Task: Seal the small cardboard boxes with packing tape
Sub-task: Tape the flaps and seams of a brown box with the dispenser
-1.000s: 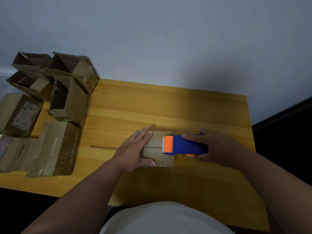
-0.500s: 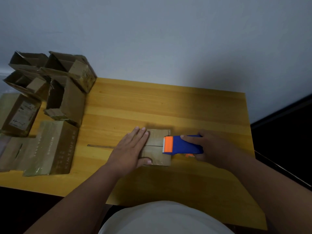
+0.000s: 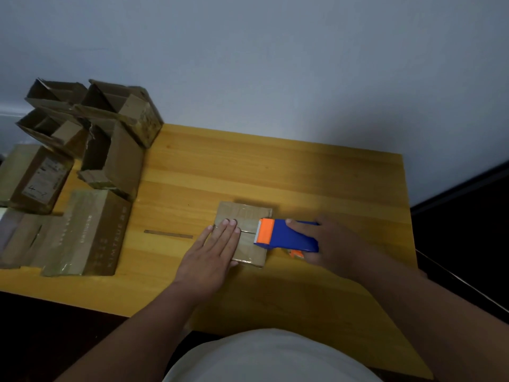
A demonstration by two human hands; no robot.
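Brown cardboard, flat-topped with a seam across its closed flaps: our small box (image 3: 245, 232) sits mid-table (image 3: 275, 166). Our left hand (image 3: 212, 252) presses it, fingers straight and together. Our right hand (image 3: 327, 244) grips the blue-and-orange tape dispenser (image 3: 283, 235) at its right edge.

I am seeing a wooden table (image 3: 275, 166) | left hand (image 3: 212, 252) lying flat on a small cardboard box (image 3: 248, 216) | right hand (image 3: 327, 244) gripping a blue-and-orange tape dispenser (image 3: 283, 235) resting on the box's right edge | more boxes (image 3: 91, 161) sitting far left.
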